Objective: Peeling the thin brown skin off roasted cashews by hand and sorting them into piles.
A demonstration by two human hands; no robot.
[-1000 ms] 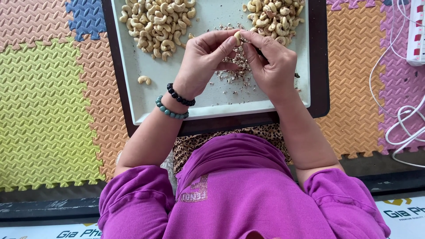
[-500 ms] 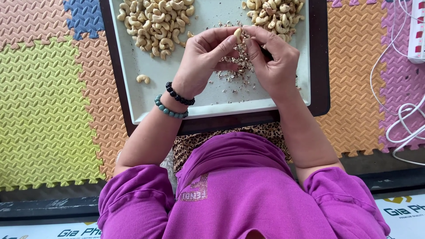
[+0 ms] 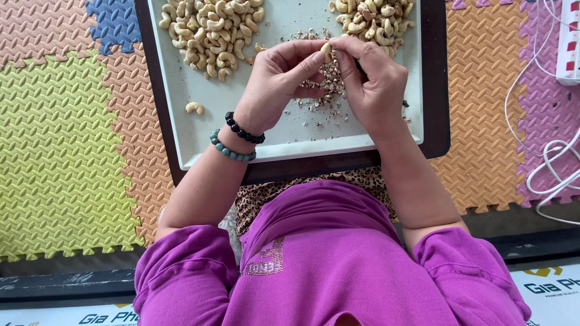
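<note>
Purple cloth fills the near edge of the view: the person's top (image 3: 326, 265), sleeves pushed up above the elbows, with a strip of leopard-print fabric (image 3: 290, 190) showing just beyond it. Both forearms reach forward over a dark brown tray (image 3: 435, 121), which carries a pale rectangular tray (image 3: 199, 139) inside it.

On the wrist of the left hand (image 3: 275, 78) sit two bead bracelets, a green one (image 3: 231, 151) nearer the elbow and a black one (image 3: 243, 130) nearer the palm. The right hand (image 3: 374, 78) is bare. The two hands meet fingertip to fingertip above the middle of the pale tray, and between them they pinch a single cashew nut (image 3: 325, 49). The grip of each hand is closed on that nut, thumb and forefinger pressing it from either side.

Under the hands lies a scatter of brownish skin flakes (image 3: 323, 102). One loose cashew (image 3: 194, 108) lies alone near the tray's left side.

Farther off, a heap of pale cashews (image 3: 211, 30) sits at the far left of the pale tray, and a second heap of cashews (image 3: 374, 21) sits at the far right.

Foam floor mats (image 3: 66, 151) in yellow-green, orange, blue and pink surround the trays. White cables (image 3: 550, 163) loop over the mats at the right, near a white power strip (image 3: 569, 42).
</note>
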